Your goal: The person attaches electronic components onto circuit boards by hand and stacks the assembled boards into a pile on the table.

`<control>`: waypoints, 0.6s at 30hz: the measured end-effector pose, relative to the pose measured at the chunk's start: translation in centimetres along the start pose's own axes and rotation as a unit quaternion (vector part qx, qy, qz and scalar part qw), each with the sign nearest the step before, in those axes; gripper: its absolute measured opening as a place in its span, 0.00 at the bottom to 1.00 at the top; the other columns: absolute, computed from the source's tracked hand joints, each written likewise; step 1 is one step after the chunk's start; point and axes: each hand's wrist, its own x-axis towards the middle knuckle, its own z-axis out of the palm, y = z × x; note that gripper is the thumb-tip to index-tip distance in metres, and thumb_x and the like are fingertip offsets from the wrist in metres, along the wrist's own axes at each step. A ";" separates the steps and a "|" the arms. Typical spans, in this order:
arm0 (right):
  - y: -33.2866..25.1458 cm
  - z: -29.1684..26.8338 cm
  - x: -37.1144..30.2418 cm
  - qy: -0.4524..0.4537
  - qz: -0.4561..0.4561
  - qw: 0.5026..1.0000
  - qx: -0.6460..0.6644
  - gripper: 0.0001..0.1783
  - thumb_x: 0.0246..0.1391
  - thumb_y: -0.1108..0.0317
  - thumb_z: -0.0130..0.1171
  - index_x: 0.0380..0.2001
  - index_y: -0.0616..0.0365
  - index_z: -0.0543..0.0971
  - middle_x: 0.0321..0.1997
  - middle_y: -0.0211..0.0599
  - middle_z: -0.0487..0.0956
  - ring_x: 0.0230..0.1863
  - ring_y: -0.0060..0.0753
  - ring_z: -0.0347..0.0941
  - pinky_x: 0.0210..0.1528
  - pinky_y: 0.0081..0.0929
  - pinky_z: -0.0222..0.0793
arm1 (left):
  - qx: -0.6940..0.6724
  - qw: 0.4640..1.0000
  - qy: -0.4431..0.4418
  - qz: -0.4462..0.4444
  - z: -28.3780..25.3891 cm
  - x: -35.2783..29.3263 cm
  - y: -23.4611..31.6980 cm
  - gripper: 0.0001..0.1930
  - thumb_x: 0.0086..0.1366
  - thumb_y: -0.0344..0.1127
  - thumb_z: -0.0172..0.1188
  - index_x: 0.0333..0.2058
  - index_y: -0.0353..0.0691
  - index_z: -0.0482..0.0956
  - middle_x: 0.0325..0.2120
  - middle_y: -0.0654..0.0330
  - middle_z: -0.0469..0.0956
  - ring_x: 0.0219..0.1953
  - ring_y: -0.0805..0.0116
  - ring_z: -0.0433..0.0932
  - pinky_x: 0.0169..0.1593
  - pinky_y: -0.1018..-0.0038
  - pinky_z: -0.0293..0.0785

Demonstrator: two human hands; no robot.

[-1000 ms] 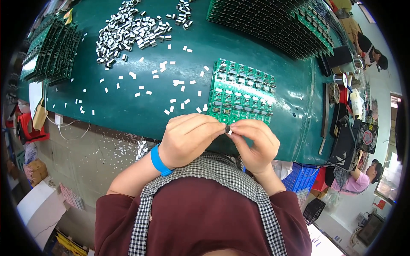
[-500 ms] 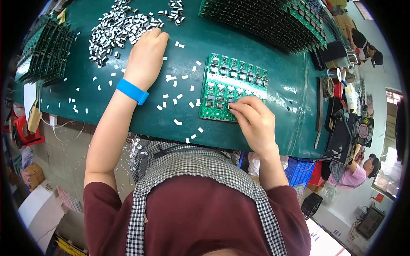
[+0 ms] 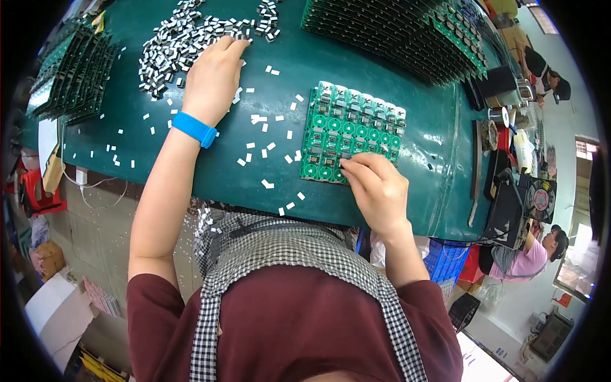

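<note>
Pale digit-like segments mark small black rectangular displays (image 3: 329, 162) on the green rectangular circuit-board panel (image 3: 335, 125); other lettering is illegible.

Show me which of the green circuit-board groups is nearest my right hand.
The panel lying between the two tall stacks: your right hand is over its near edge. The left stack and top-right stack sit apart, many layers deep.

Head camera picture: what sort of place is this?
Probably an electronics workshop. A green circuit board lies on the table, with a pile of small parts and stacked boards around it.
</note>
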 end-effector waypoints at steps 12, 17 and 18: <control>-1.6 -1.0 0.3 0.098 0.066 0.958 0.260 0.18 0.43 0.83 0.63 0.41 0.62 0.79 0.39 0.41 0.77 0.29 0.24 0.75 0.28 0.18 0.73 | -0.631 0.746 -0.169 -0.131 -6.2 -3.0 8.6 0.20 0.58 0.21 0.57 0.50 0.32 0.69 0.36 0.58 0.77 0.41 0.72 0.76 0.45 0.77 0.73; -2.0 -0.7 1.3 0.033 0.011 0.963 0.267 0.17 0.40 0.81 0.65 0.38 0.62 0.80 0.41 0.39 0.74 0.35 0.26 0.75 0.33 0.20 0.75 | -0.710 0.620 -0.275 -0.189 -6.2 -5.3 10.5 0.22 0.58 0.19 0.57 0.52 0.31 0.66 0.38 0.55 0.77 0.42 0.72 0.75 0.48 0.77 0.73; -1.8 -0.4 1.1 0.050 0.000 0.963 0.265 0.15 0.39 0.80 0.66 0.35 0.62 0.81 0.41 0.39 0.74 0.34 0.27 0.75 0.33 0.21 0.75 | -0.715 0.606 -0.279 -0.209 -6.1 -5.6 10.7 0.22 0.58 0.19 0.57 0.52 0.31 0.66 0.38 0.55 0.77 0.42 0.72 0.75 0.48 0.77 0.73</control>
